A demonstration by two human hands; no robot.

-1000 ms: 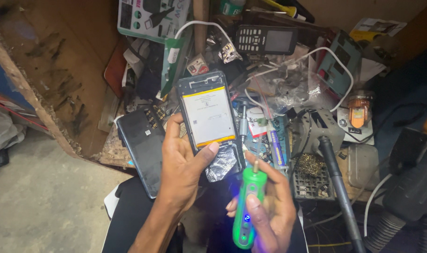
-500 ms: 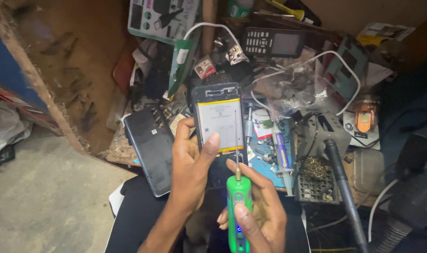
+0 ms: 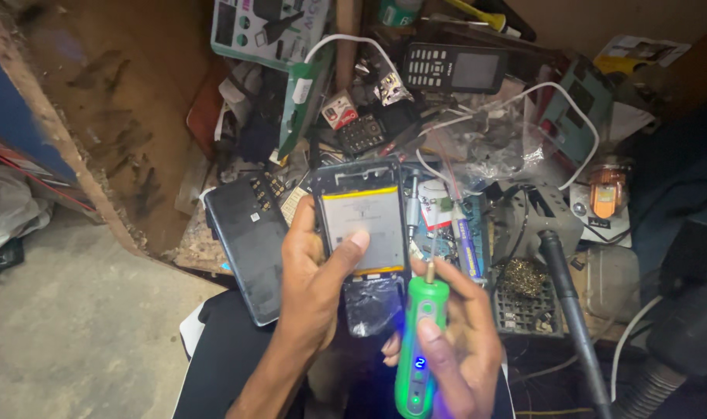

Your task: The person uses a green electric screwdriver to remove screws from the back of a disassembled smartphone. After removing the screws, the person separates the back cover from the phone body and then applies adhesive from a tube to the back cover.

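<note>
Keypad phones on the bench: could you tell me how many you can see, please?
2. A black keypad phone lies at the top of the bench; a smaller keypad phone sits in the clutter above the opened smartphone. Others may be buried.

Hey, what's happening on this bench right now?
A person is working on an opened smartphone over a cluttered repair bench. The left hand holds the phone up with its back cover off and battery exposed, thumb pressed on the battery. The right hand grips a green electric screwdriver, its bit pointing up near the phone's lower right edge. A dark back cover lies beside it, and a keypad phone sits further back.
</note>
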